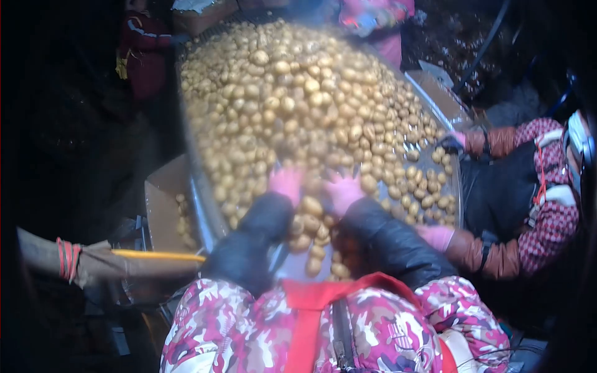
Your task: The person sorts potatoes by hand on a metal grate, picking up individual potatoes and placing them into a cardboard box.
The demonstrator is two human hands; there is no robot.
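Note:
A large heap of round yellow-brown potatoes (298, 93) fills a metal-rimmed table (205, 208). My left hand (286, 184), in a pink glove with dark fingertips, rests on the near part of the heap, its fingers spread. Just to its right, my right hand (344, 189), gloved alike, also lies on the potatoes with fingers apart. Both touch potatoes, and the fingertips are blurred. Between my forearms, more potatoes (313, 252) lie on a pale surface near my body.
A co-worker (522, 193) stands at the right, both gloved hands at the table's edge. Two more people (144, 50) (388, 31) stand at the far side. A cardboard box (166, 217) with potatoes is at the left, beside a wrapped pole (106, 261).

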